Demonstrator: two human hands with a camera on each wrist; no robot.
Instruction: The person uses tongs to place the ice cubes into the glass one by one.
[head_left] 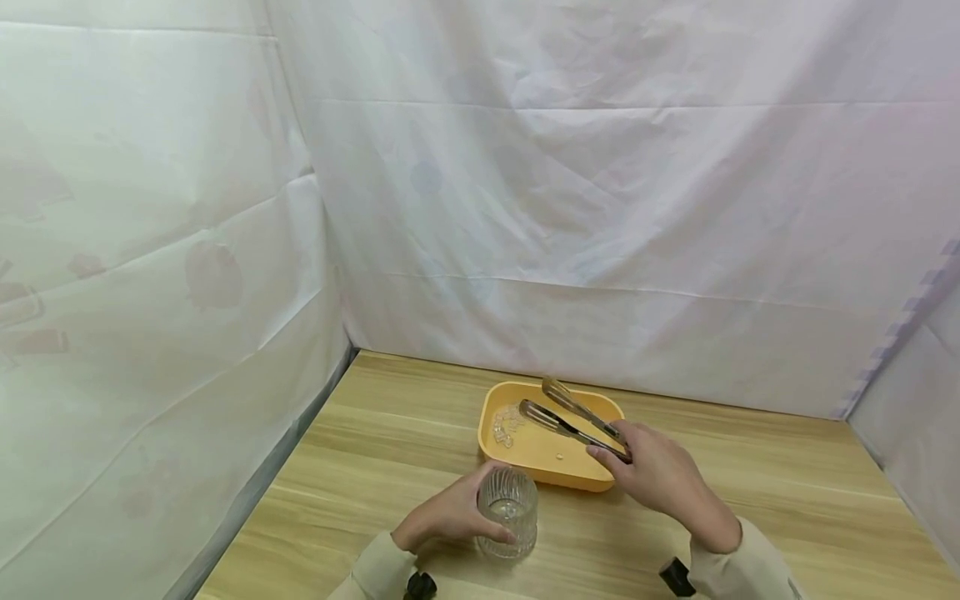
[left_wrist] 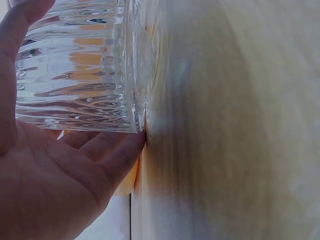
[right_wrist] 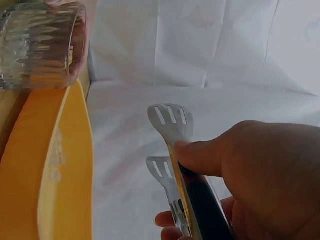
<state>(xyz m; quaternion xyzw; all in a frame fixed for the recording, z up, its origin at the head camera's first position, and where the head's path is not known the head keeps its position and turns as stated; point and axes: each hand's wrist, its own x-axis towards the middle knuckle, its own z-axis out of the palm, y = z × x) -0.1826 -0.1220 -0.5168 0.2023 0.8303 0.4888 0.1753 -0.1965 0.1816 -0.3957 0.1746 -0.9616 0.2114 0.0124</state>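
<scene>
Slotted metal tongs (head_left: 576, 433), gripped by the right hand (head_left: 660, 468), slant leftward over the yellow rectangular tray (head_left: 562, 480); small clear pieces (head_left: 501, 432), perhaps plastic, lie leftmost inside, nearer the left hand (head_left: 456, 507) gripping a ribbed clear glass (head_left: 517, 512).

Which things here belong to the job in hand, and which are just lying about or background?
Job in hand:
Tongs, held in the right hand
Ribbed glass, held in the left hand
Yellow tray
Small clear pieces in the tray

Background:
Wooden table
White sheet behind it
</scene>
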